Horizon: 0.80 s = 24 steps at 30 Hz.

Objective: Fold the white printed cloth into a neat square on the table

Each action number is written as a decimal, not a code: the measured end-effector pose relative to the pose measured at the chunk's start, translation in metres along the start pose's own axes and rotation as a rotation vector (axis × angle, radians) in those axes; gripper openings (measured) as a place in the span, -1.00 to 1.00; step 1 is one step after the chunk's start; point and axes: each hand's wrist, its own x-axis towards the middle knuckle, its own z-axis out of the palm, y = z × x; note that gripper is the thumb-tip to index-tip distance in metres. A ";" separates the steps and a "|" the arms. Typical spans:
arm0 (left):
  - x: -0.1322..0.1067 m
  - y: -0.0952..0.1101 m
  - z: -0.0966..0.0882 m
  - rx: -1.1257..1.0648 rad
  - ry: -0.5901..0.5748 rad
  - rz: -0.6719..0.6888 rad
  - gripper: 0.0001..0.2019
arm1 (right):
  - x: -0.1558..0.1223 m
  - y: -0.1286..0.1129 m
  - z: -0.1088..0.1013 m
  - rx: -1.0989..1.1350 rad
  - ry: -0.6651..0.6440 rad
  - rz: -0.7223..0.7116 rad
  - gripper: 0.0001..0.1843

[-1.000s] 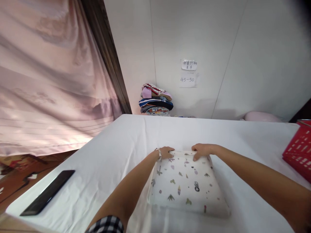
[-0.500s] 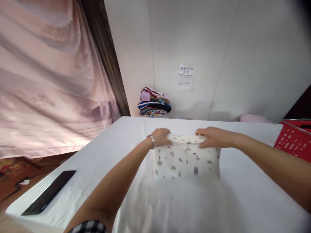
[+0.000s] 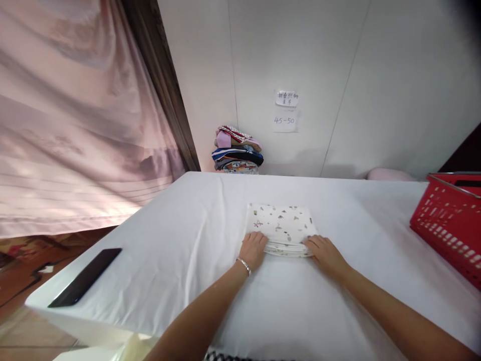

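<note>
A white cloth with small printed figures (image 3: 281,228) lies folded into a thick flat stack in the middle of the white table (image 3: 188,235). My left hand (image 3: 253,249) holds the stack's near left corner, fingers curled onto its edge. My right hand (image 3: 325,253) holds the near right corner the same way, fingers closed on the folded layers. A bracelet sits on my left wrist.
A red plastic basket (image 3: 449,225) stands at the right edge of the table. A black phone (image 3: 85,277) lies near the front left corner. A pile of folded clothes (image 3: 237,150) sits against the wall behind the table. A pink curtain hangs at the left.
Both hands lifted the cloth's far edge and folded it over; the cloth went from a wide flat sheet to a smaller stack, and my hands moved to its near edge.
</note>
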 end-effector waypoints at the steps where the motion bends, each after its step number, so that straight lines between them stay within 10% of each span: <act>1: -0.003 0.001 0.004 -0.004 0.008 -0.020 -0.74 | -0.004 -0.001 0.006 0.013 0.012 0.030 -0.49; 24: -0.028 0.032 -0.008 -0.205 0.122 -0.053 -0.66 | -0.028 -0.019 -0.013 0.149 0.121 0.139 -0.46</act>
